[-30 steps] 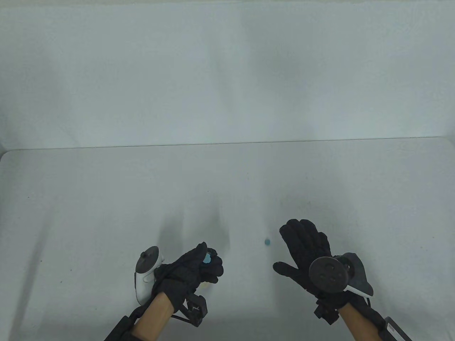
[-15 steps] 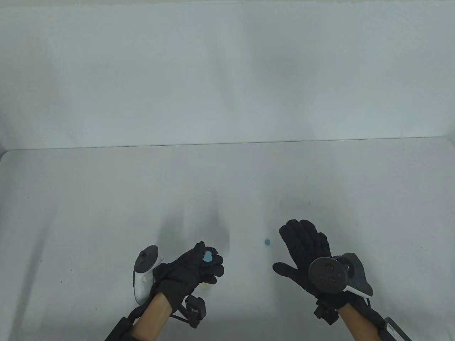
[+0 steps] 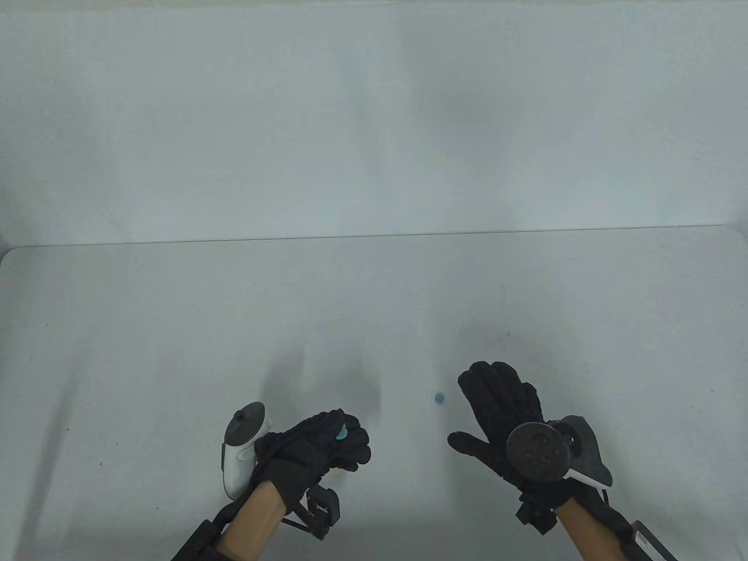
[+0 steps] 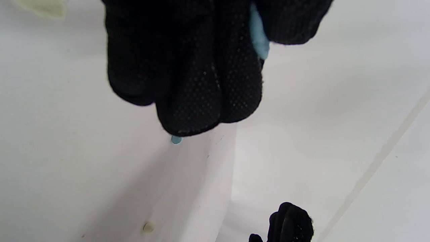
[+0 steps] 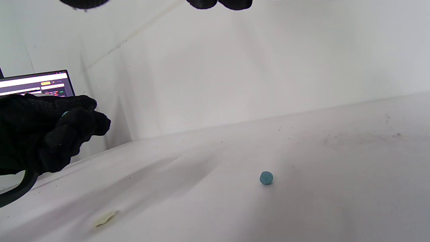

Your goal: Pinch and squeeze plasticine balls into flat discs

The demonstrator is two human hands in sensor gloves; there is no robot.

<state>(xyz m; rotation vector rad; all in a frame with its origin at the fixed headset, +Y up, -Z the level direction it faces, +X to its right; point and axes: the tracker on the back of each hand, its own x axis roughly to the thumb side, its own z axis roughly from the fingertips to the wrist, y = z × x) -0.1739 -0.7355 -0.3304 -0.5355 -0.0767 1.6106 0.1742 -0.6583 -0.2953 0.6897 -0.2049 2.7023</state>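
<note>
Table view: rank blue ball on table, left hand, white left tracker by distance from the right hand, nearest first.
1. blue ball: on the table just left of the right hand and its fingers.
2. left hand: further left, pinching a blue plasticine piece.
3. white tracker: farthest left, on that hand's back.

This looks like a lab or recording bench rather than a home. A plain white table (image 3: 175, 304) stands against a bare white wall (image 3: 374, 117), with only scuffs and specks on the tabletop. The person's hands wear black sensor gloves, each with a tracker strapped on: a white one (image 3: 236, 456) on the left hand (image 3: 315, 447), a dark one (image 3: 537, 451) on the right hand (image 3: 499, 409), with small black boxes and cables at the wrists. In the right wrist view a laptop screen (image 5: 37, 84) showing a software window stands past the tabletop's left edge.
</note>
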